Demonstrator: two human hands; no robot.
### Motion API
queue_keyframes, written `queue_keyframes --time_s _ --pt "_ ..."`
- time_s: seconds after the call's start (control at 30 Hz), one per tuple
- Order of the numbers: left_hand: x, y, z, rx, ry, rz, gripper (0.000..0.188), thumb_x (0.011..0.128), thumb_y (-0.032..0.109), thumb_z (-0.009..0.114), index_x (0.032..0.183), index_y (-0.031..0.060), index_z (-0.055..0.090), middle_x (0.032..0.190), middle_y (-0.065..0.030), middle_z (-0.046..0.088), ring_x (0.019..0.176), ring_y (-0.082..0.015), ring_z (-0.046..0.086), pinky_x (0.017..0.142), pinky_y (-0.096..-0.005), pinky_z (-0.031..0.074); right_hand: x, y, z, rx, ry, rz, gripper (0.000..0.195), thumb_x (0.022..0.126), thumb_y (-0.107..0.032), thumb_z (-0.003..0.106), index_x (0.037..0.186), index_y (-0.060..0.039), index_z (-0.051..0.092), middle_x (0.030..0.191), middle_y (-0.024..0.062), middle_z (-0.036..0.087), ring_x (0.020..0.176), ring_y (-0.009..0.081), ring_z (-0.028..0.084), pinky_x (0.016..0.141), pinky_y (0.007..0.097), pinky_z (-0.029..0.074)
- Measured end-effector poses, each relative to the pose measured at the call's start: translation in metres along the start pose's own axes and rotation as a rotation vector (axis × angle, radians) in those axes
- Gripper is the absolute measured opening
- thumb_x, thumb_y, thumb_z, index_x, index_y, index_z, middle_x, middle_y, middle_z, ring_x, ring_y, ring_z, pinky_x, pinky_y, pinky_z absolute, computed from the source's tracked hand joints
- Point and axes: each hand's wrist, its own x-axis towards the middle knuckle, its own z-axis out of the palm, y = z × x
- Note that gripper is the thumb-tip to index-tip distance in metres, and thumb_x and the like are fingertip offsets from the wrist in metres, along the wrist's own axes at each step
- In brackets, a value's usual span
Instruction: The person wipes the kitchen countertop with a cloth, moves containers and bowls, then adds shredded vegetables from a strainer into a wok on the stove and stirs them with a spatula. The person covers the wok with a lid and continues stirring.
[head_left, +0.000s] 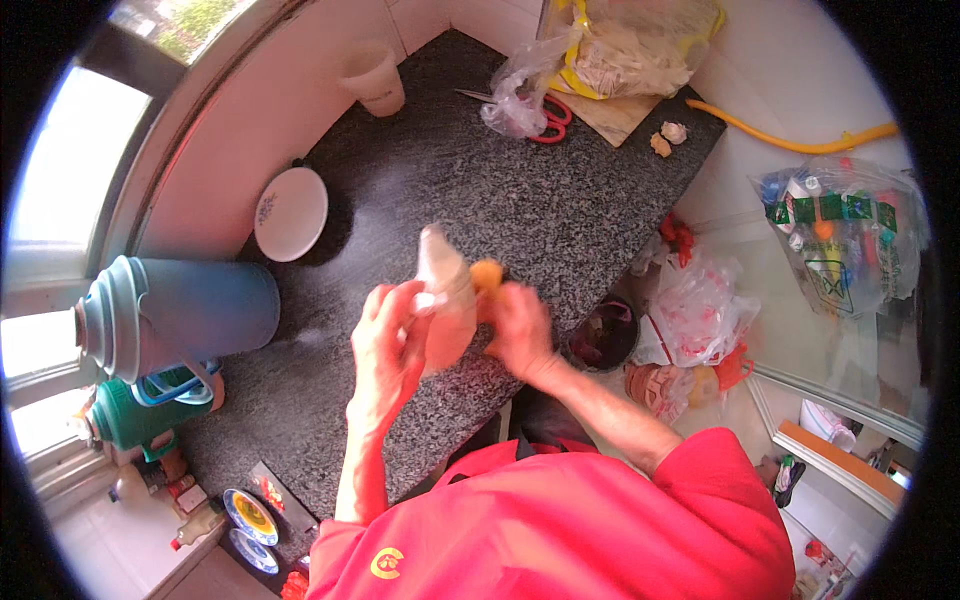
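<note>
My left hand (390, 330) grips a pale, translucent plastic bottle or container (448, 300), its narrow end pointing up and away from me. Something small and white shows at my left fingertips. Close against the container's right side, my right hand (517, 322) is blurred, with its fingers around a small yellow-orange thing (486, 276) whose kind I cannot tell. Both hands are above the speckled dark stone countertop (525, 202), near its front edge. Beyond the left hand, a white bowl (292, 214) is tilted by the wall.
Left stand a blue thermos flask (202, 311) and a green flask (142, 409). Towards the back are a white plastic cup (373, 82), red-handled scissors (556, 120) and a yellow-edged bag (637, 52). Plates (251, 517) lie lower left; plastic bags (697, 307) and a dark bin (604, 330) are right.
</note>
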Motion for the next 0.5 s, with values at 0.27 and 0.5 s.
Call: queue_keyframes --time_s 0.27,0.5 --pt "-0.049 -0.004 -0.060 0.090 0.075 -0.060 0.022 0.079 0.001 0.061 0.101 0.0015 0.059 0.077 -0.0062 0.052 0.063 -0.0135 0.047 0.058 -0.0239 0.039 0.019 -0.041 0.052 0.137 -0.261 -0.484 0.021 0.063 -0.015 0.062 0.083 -0.0174 0.060 0.083 0.0047 0.053 0.081 0.0261 0.052 0.065 0.0362 0.043" --pt "-0.075 -0.008 -0.077 0.214 0.178 -0.143 0.019 0.081 0.002 0.060 0.100 0.0037 0.059 0.085 -0.0118 0.057 0.068 -0.0206 0.057 0.061 -0.0288 0.046 0.213 0.070 0.050 -0.075 0.311 -0.058 0.023 0.079 -0.006 0.050 0.096 -0.0114 0.065 0.093 0.0109 0.052 0.090 0.0313 0.051 0.076 0.0401 0.045"
